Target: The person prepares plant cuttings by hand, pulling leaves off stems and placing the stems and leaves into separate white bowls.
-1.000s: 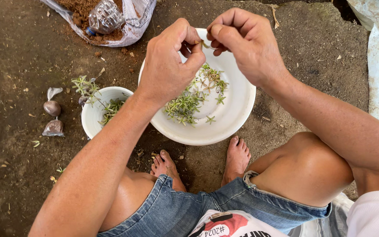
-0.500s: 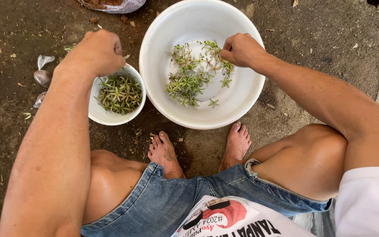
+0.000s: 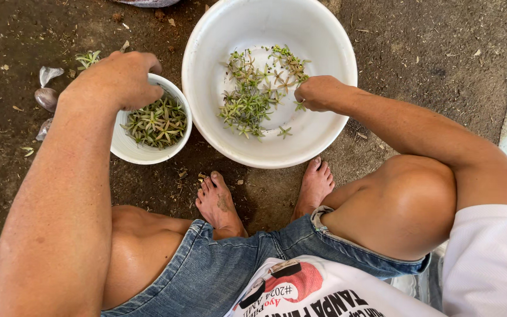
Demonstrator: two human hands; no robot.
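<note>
Down on bare dirt ground [image 3: 429,53], two white bowls are sitting: a large bowl [image 3: 324,35] holding loose green sprigs [image 3: 247,105], and a small bowl [image 3: 142,154] just left of it, heaped with trimmed sprigs [image 3: 158,122]. Inside the large bowl, the right hand [image 3: 318,93] is pinching closed on a sprig, while the left hand [image 3: 118,79] is hovering curled over the small bowl, grip unclear; two bare feet [image 3: 218,202] are resting below the large bowl.

head cam | looks straight down from above | close over knees, feet, dirt ground [image 3: 429,64]

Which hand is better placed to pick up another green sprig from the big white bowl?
The right hand, probably. It is inside the big white bowl, fingers curled right at the green sprigs. The left hand is over the small white bowl, away from them.
</note>
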